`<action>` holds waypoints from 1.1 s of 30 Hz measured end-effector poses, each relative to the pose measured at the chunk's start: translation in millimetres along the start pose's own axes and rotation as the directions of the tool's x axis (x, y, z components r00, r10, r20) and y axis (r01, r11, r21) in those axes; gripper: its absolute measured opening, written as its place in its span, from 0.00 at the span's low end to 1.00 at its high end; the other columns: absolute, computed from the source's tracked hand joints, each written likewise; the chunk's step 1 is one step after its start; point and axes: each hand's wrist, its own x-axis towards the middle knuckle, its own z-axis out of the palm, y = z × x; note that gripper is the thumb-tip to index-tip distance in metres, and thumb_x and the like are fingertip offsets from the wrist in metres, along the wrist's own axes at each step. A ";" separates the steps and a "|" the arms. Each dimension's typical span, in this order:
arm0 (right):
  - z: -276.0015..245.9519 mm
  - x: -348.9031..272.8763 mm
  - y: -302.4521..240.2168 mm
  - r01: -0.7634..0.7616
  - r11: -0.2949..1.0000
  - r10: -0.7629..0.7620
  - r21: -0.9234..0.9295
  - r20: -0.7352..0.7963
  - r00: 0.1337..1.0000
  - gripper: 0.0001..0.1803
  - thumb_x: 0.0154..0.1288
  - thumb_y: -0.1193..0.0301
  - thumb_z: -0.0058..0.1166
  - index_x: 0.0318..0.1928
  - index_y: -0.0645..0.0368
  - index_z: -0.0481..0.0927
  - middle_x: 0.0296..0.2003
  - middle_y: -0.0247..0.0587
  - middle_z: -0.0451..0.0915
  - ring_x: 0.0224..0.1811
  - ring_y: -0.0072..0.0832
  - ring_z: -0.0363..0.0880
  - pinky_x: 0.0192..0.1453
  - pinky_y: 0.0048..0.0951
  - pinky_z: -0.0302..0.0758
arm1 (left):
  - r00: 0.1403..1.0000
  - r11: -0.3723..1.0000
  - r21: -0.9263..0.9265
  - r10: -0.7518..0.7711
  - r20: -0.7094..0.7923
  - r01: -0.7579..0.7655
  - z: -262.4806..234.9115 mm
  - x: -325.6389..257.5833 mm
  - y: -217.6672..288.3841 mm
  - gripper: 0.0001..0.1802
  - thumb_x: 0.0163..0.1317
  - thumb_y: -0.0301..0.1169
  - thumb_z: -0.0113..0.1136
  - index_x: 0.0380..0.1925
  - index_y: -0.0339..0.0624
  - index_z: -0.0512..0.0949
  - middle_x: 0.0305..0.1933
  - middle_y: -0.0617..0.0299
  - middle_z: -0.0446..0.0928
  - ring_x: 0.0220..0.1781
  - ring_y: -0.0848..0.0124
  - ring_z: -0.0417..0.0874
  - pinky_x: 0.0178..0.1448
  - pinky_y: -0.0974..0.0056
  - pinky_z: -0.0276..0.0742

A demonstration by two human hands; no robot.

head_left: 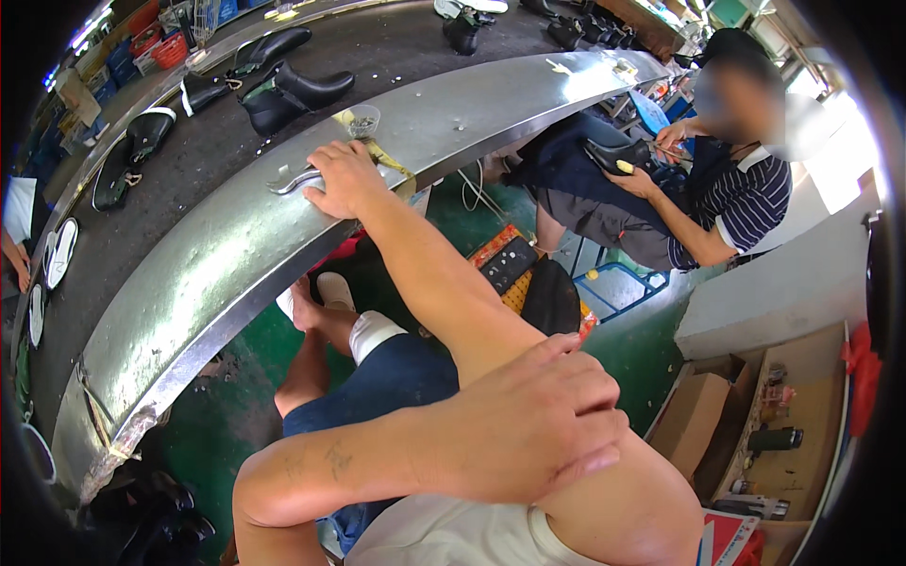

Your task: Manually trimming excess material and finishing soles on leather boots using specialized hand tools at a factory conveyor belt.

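My right arm stretches out to the bare metal ledge of the bench (pixel 212 236). At its end, my right hand (pixel 347 177) is closed around a curved metal hand tool (pixel 291 181) lying on the ledge. Only the tool's silvery end shows; the palm hides the rest, and I cannot tell its exact kind. My left arm crosses my body, and my left hand (pixel 557 415) has its fingers wrapped over my right upper arm. Just beyond my right hand stand a small clear cup (pixel 360 120) of tiny pieces and a yellowish strip (pixel 389 160) hanging over the ledge.
Black boots (pixel 293 94) and other shoes (pixel 62 253) lie along the dark conveyor belt (pixel 406 57). At right, a seated co-worker (pixel 727 189) holds a black shoe (pixel 618 156). Nearby are a blue metal stool frame (pixel 623 300) and a wooden shelf with a cardboard box (pixel 694 420).
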 end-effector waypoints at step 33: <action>13.3 10.9 -2.6 0.052 0.998 -0.052 0.026 -0.025 0.998 0.31 0.61 0.51 0.64 0.60 0.56 0.80 0.62 0.43 0.79 0.70 0.41 0.69 0.76 0.49 0.58 | 0.982 0.985 0.169 0.074 -0.172 -0.045 0.3 -14.9 -14.2 0.15 0.65 0.41 0.65 0.31 0.40 0.80 0.34 0.58 0.74 0.42 0.59 0.75 0.51 0.55 0.70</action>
